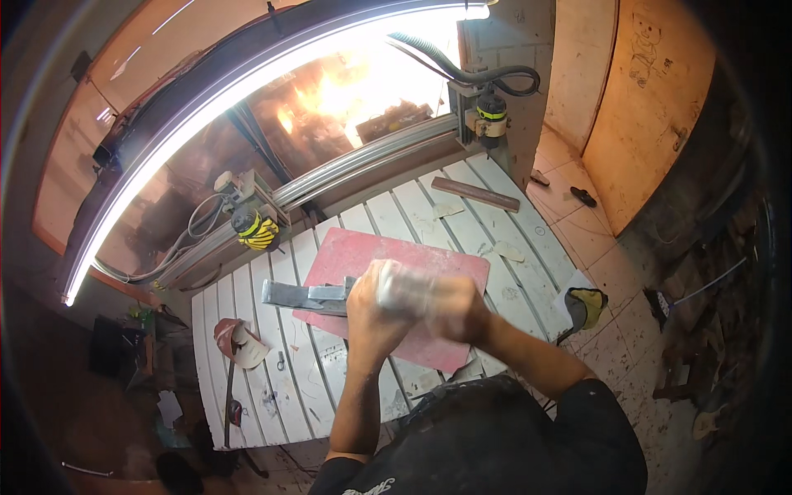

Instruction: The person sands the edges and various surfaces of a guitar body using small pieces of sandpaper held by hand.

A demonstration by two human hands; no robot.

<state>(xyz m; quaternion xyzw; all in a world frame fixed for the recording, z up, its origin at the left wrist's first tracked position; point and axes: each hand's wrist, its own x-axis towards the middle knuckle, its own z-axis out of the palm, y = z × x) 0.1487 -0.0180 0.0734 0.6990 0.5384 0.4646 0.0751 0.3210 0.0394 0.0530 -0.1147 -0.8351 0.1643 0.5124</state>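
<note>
Above a pink sheet (429,257) on the slatted white table, my left hand (370,309) is closed around the right part of a long grey piece (307,295) with stepped edges. The piece points out to the left past the sheet. Close beside it, my right hand (459,309) is smeared by motion, its fingers bent round a pale block (403,289). This block lies against or just above my left hand; the blur hides its exact kind and whether they touch.
A brown bar (476,194) lies at the table's far right. A cap (241,343) rests at the left, near a dark rod (229,394). Two spindle motors (247,221) hang on a metal rail (363,165) at the back. A glove (587,305) hangs off the right corner.
</note>
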